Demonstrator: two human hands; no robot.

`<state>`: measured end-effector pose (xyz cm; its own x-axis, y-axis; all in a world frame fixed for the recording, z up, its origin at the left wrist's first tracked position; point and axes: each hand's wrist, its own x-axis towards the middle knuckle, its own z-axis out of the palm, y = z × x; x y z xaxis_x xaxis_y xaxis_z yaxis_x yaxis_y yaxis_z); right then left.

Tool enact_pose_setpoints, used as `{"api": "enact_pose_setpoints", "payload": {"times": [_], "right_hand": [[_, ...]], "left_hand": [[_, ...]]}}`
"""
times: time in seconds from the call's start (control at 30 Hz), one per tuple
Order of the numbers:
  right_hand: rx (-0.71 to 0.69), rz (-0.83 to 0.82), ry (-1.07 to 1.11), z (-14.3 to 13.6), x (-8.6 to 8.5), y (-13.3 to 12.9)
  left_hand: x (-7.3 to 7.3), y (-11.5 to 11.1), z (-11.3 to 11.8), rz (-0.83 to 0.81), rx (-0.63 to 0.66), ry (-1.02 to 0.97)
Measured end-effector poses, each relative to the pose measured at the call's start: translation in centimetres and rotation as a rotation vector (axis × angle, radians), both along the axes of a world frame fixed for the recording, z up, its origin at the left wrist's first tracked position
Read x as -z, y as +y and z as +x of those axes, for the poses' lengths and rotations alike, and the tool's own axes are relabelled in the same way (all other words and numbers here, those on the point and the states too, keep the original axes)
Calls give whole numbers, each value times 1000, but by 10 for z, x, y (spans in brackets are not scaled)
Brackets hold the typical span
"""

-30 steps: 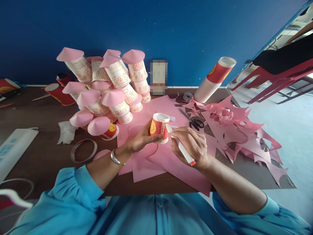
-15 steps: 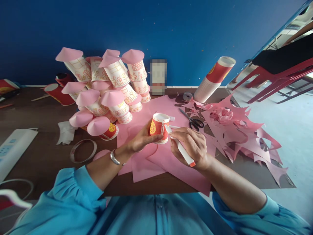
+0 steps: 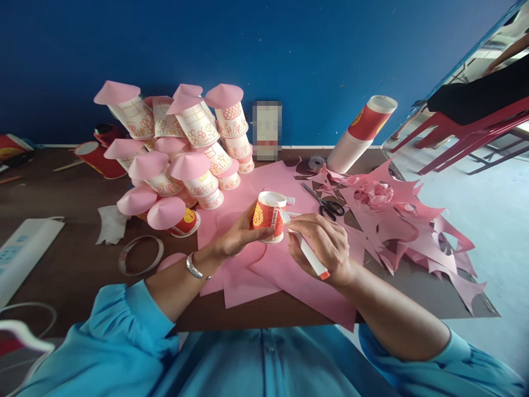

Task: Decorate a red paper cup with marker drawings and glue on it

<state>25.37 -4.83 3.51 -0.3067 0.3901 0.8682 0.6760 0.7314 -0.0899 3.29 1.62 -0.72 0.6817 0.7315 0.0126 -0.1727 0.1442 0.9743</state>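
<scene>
A red paper cup [image 3: 264, 216] with a yellow emblem and white marks is held upright by my left hand [image 3: 241, 234], its fingers wrapped round the cup's left side and lower front. My right hand [image 3: 324, 245] grips a white marker [image 3: 309, 253] with an orange-red end; the marker's tip is at the cup's right side. Under both hands lie overlapping sheets of pink paper [image 3: 243, 284]. Behind my right hand are black-handled scissors [image 3: 330, 208].
Stacked cups with pink cone roofs [image 3: 190, 165] stand at the left. Pink paper scraps [image 3: 397, 220] cover the right side, near a leaning cup stack [image 3: 351, 146]. A tape roll [image 3: 141, 255] lies at the left. Beyond the table, a person sits on a red chair [image 3: 471, 129].
Hardly anything differs. The marker and my right hand have shifted very slightly against the cup, while my left hand keeps its hold.
</scene>
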Motion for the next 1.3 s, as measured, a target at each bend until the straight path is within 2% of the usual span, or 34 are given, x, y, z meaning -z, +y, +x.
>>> {"api": "enact_pose_setpoints", "payload": {"times": [0.3,0.53,0.7,0.9,1.03,1.3], "right_hand": [[-2,26,9,1,-4,-2],[-19,22,17,0,0,-2],[6,49,6,-2,0,0],[20,3,1,-1,-2,-2],[0,13,0,-5,1,-2],[-9,28,5,-3,2,-1]], "left_hand": [[-9,-3,1,17,-14,1],[-4,-2,0,-5,-40,9],[-6,-3,0,-8,-51,10],[-3,1,0,101,-80,-18],[2,-1,0,35,-36,-7],[-9,-4,4,3,-47,55]]}}
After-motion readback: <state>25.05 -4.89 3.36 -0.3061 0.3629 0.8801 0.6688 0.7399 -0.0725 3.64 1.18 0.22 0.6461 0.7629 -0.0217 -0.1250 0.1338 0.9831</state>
